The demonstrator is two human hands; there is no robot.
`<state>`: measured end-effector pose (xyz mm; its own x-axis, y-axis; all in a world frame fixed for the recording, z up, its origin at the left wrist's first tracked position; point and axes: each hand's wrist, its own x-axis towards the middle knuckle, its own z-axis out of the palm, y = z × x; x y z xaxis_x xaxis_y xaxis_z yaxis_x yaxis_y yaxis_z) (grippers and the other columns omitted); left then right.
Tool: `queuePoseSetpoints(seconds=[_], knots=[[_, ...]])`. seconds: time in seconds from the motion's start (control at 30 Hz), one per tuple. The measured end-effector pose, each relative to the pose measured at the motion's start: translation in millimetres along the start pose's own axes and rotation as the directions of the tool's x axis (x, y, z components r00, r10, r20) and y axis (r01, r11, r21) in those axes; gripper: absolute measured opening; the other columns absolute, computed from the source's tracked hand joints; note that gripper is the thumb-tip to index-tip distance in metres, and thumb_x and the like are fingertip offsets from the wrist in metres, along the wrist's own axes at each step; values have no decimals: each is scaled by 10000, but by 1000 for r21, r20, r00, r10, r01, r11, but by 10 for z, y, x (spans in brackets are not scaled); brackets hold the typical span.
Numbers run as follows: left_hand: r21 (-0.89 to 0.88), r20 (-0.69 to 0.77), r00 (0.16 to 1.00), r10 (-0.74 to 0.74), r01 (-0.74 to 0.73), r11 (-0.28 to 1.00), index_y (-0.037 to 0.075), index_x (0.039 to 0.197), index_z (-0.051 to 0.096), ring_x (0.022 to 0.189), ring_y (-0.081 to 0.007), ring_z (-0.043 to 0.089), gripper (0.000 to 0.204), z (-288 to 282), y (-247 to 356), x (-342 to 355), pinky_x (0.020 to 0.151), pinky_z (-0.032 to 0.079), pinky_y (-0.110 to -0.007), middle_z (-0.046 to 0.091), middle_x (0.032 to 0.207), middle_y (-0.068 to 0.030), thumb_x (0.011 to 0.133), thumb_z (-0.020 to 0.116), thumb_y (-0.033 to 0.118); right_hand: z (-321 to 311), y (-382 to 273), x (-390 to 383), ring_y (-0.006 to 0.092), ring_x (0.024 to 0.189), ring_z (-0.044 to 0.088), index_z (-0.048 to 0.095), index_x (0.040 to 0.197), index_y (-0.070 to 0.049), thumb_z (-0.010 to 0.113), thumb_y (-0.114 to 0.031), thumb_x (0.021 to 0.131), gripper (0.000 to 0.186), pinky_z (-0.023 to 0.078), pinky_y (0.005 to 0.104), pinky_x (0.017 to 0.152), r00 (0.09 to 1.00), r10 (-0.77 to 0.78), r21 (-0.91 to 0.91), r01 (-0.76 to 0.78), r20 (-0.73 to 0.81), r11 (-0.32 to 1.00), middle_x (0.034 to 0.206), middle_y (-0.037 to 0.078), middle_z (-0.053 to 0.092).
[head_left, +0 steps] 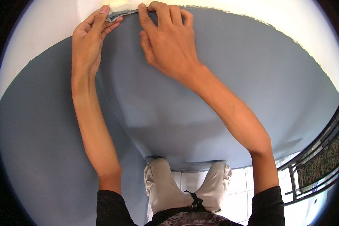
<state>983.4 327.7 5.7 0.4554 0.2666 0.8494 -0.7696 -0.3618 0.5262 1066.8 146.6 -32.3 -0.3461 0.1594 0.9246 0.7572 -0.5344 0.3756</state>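
Blue-grey painted wall (237,71) backs a thin, crinkled grey-and-white strip (115,18), left hand (87,41) pinching it, right hand (170,42) with fingers apart alongside.

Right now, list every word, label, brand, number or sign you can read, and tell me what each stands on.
There are none that I can read.
Black shirt: its front print is cut off by the lower edge; no lettering can be made out.
Patterned panel at the right: ornament only, no legible text.
Blue-grey wall: no writing visible.
Strip at the left hand: no marking legible.
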Motion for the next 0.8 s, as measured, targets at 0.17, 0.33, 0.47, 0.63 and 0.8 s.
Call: queuePoseSetpoints(seconds=[0.17,0.33,0.47,0.63,0.8], knots=[[-38,-78,997,21,-24,999,-87,1261,648,986,-144,697,466,121,-402,90,970,554,-295,714,1094,-90,1046,650,326,238,162,-93,270,1041,636,704,1222,-52,753,-65,814,411,403,377,921,975,178,212,-203,132,956,1162,90,679],[87,-81,968,-236,243,966,-49,1281,655,994,-99,642,419,-71,-592,274,883,527,-260,711,1115,-82,1017,704,272,365,515,72,298,968,670,717,1138,-31,736,-18,817,322,454,368,876,898,249,402,-392,362,827,1084,130,708],[-89,62,928,-366,371,924,-43,1228,677,1011,-159,640,345,-156,-667,561,873,533,-297,700,1125,-98,957,759,155,371,582,408,233,909,685,692,1108,6,713,1,893,216,520,320,832,590,394,421,-794,705,438,1033,165,720],[-127,235,794,-561,597,792,-46,1210,669,1138,-192,594,277,-165,10,645,993,496,-321,626,1211,-122,938,707,-9,-89,313,1052,165,931,664,624,1224,28,690,-42,973,268,550,309,830,-187,361,1,-887,914,-461,1139,157,675],[-96,267,625,-733,775,625,-26,1215,658,1176,-183,582,257,-145,506,1048,1056,454,-328,604,1213,-89,959,677,-32,-85,363,1731,188,898,654,611,1287,-14,749,-41,922,391,551,321,787,36,570,20,-999,821,34,1221,156,593]])
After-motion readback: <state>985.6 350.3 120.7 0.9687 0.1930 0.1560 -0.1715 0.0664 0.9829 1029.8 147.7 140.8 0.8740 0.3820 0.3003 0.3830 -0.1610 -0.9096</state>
